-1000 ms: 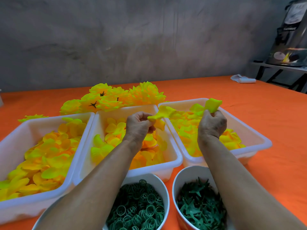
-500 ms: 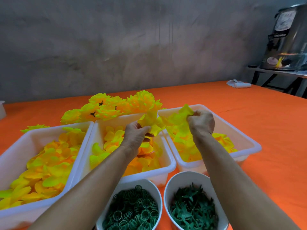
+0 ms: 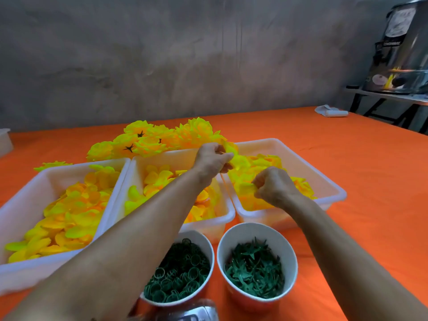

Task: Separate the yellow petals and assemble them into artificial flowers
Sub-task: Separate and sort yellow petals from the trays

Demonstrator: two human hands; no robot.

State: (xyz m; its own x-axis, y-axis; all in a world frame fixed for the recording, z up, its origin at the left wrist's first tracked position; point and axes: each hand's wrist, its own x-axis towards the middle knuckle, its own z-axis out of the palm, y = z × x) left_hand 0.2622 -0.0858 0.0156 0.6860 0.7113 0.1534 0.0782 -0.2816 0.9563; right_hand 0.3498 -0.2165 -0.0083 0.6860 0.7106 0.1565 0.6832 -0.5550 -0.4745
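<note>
Three white trays hold loose yellow petals: a left tray [image 3: 30, 181], a middle tray [image 3: 228, 216] and a right tray [image 3: 333, 188]. My left hand [image 3: 212, 159] reaches across the middle tray to the right one and pinches a yellow petal piece [image 3: 234, 156] above it. My right hand [image 3: 273, 187] is lower, inside the right tray, its fingers curled and pinching a yellow petal [image 3: 246, 187]. Finished yellow flowers [image 3: 152, 140] lie in a heap behind the trays.
Two cups stand at the front: one with green rings [image 3: 180, 274], one with green star-shaped calyxes [image 3: 254, 269]. An orange cloth [image 3: 370, 181] covers the table. A folded white cloth [image 3: 331, 111] lies at the far right; a metal urn [image 3: 403, 49] stands on a side stand.
My hands have pulled apart. The left moved up and right over the right tray with its petal piece; the right dropped down into that tray, pinching a petal.
</note>
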